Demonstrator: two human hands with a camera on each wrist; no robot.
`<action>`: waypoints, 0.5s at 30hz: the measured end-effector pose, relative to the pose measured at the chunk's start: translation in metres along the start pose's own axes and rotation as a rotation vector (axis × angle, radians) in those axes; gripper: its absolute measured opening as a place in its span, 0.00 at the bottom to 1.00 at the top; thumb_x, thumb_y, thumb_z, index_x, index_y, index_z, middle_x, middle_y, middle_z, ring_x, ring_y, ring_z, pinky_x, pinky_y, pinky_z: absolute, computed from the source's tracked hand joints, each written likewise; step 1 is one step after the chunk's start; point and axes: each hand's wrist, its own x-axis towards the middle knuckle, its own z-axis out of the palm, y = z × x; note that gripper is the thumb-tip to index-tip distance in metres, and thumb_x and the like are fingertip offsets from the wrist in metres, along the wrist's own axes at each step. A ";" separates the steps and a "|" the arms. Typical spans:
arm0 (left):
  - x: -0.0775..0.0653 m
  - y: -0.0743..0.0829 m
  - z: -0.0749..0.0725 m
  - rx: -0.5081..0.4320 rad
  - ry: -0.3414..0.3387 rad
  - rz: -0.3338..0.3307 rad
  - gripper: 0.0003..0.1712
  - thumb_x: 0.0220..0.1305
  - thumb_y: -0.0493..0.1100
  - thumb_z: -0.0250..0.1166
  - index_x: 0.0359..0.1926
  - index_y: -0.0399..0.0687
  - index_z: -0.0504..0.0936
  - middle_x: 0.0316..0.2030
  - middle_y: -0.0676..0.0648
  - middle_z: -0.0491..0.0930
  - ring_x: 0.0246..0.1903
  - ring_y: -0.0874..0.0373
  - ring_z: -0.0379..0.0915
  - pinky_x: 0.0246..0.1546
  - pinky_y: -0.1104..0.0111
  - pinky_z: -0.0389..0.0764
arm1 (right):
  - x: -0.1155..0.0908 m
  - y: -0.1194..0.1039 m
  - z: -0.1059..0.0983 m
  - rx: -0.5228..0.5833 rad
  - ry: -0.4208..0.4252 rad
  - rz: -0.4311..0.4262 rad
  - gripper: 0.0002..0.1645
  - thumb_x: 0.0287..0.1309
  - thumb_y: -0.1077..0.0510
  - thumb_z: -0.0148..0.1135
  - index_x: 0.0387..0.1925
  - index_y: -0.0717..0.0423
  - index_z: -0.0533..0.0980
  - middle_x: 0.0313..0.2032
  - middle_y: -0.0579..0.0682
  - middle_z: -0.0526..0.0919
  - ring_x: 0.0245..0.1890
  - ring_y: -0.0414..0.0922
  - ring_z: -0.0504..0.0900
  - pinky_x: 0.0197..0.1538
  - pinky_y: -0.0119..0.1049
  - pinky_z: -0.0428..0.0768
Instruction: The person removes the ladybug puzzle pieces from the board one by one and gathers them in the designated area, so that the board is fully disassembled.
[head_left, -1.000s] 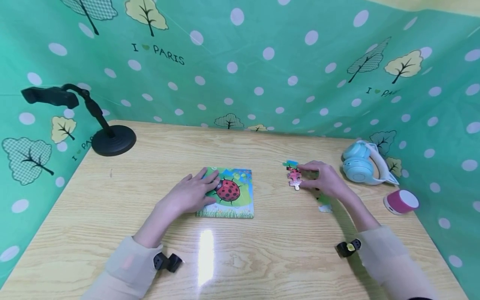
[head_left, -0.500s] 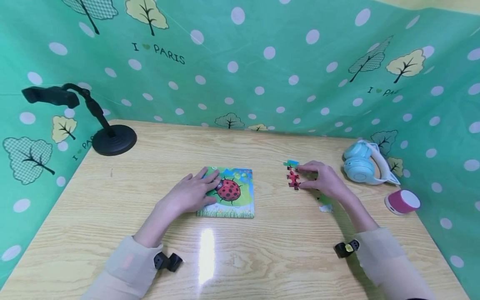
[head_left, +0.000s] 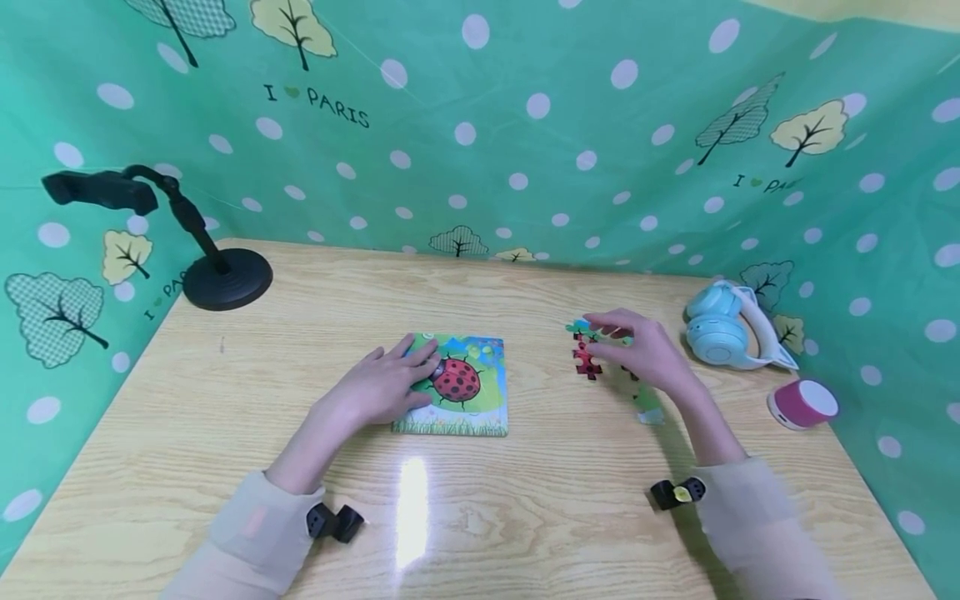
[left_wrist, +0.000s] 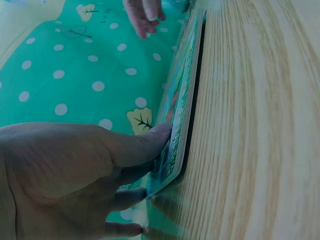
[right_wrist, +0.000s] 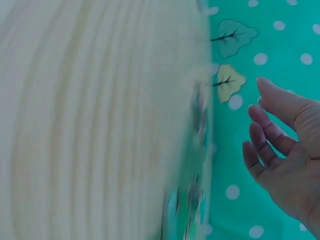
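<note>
A square ladybug picture board (head_left: pixel 480 408) lies on the table in the head view. My left hand (head_left: pixel 386 387) rests on its left side with fingers spread; in the left wrist view the thumb lies over the board's edge. To the right, several loose jigsaw pieces form a partial picture: red ones (head_left: pixel 588 365) on the left side, green and pale blue ones (head_left: pixel 651 410) lower right. Over them hovers my right hand (head_left: pixel 647 350), hiding part of the group. The right wrist view shows that hand (right_wrist: pixel 295 150) raised off the table, fingers loosely bent, nothing held.
Blue and white headphones (head_left: pixel 717 329) sit at the back right, with a pink cylinder (head_left: pixel 787 407) in front of them. A black stand (head_left: pixel 228 279) occupies the back left. Green dotted cloth (head_left: pixel 525 150) walls the wooden table (head_left: pixel 525 517) at its back and sides.
The right hand has lifted off the jigsaw pieces, its fingers parting slightly. The left red piece, pink and shiny with glare a second ago, now appears plain red. The left hand stays put.
</note>
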 end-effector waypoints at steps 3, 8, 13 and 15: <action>0.001 0.000 0.000 -0.007 -0.009 -0.005 0.36 0.76 0.53 0.59 0.78 0.48 0.62 0.82 0.45 0.51 0.82 0.37 0.41 0.77 0.34 0.52 | 0.006 -0.014 0.005 0.060 0.017 -0.001 0.31 0.65 0.54 0.71 0.67 0.54 0.77 0.58 0.59 0.84 0.56 0.57 0.81 0.61 0.55 0.81; 0.001 -0.001 -0.001 -0.003 -0.014 -0.002 0.35 0.77 0.52 0.58 0.79 0.48 0.62 0.82 0.45 0.51 0.82 0.37 0.41 0.77 0.34 0.52 | 0.018 -0.041 0.019 0.148 0.035 -0.037 0.30 0.64 0.58 0.70 0.67 0.56 0.76 0.55 0.62 0.85 0.54 0.59 0.83 0.59 0.48 0.84; 0.001 -0.002 -0.001 -0.011 -0.010 0.000 0.35 0.77 0.52 0.58 0.78 0.48 0.62 0.82 0.44 0.51 0.82 0.37 0.42 0.77 0.34 0.52 | 0.027 -0.065 0.041 0.247 -0.015 -0.061 0.31 0.64 0.58 0.71 0.68 0.54 0.76 0.55 0.63 0.85 0.54 0.57 0.83 0.60 0.46 0.84; 0.001 -0.002 -0.001 -0.011 -0.010 0.003 0.35 0.77 0.52 0.57 0.78 0.48 0.62 0.82 0.44 0.52 0.82 0.37 0.42 0.77 0.34 0.52 | 0.028 -0.072 0.052 0.298 -0.067 -0.069 0.32 0.63 0.57 0.71 0.68 0.54 0.75 0.55 0.63 0.84 0.54 0.57 0.83 0.61 0.47 0.84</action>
